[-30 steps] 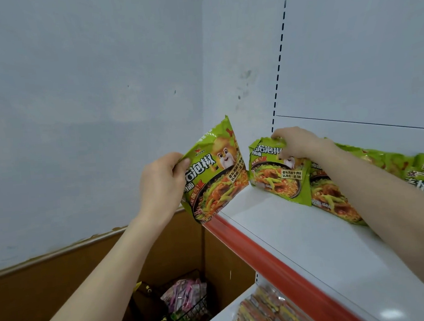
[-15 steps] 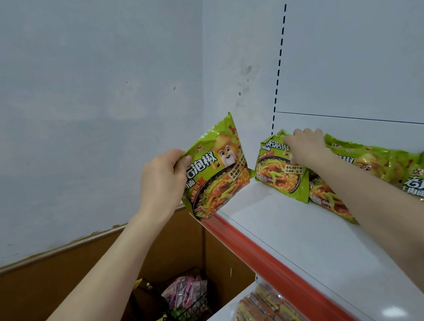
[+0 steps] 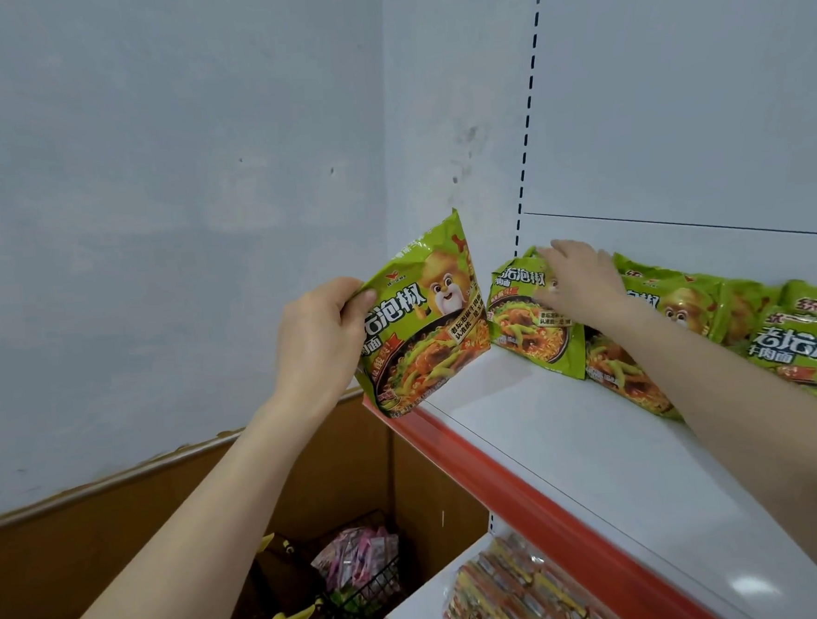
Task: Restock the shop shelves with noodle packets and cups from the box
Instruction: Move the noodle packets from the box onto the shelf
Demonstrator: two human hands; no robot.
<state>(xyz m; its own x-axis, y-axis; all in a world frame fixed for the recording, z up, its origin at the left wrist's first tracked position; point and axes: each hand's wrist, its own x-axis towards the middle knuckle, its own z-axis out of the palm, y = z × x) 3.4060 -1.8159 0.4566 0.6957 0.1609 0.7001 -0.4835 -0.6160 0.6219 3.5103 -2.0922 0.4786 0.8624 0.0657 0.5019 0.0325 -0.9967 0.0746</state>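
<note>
The person stands at the left end of the top shelf (image 3: 576, 447). The left hand (image 3: 319, 344) grips a green noodle packet (image 3: 427, 322) by its upper left edge, thumb on the printed face and the other fingers curled behind it. The packet hangs in the air at the shelf corner. Its lower corner is at the red front strip (image 3: 479, 454), and I cannot tell if it touches. Its right edge is just beside the end packet (image 3: 524, 330).

The right hand (image 3: 583, 282) lies flat on that end packet with the fingers nearly straight and spread. It presses and does not grasp. The row of packets (image 3: 794, 326) leans on the back panel (image 3: 682, 237).

I see some risks. The grip takes only one edge, so the smooth foil could slip or swing, and the packet would drop past the shelf end toward the wire basket (image 3: 368, 587) below. The room left at the end looks narrow, so a packet placed there may hang over the side. If the pressing hand lifts too soon, the leaning row may slide forward on the glossy shelf.

The held packet shows its printed face to the person. Its long axis is close to upright, with the top seam up and tipped a little to the left.
</note>
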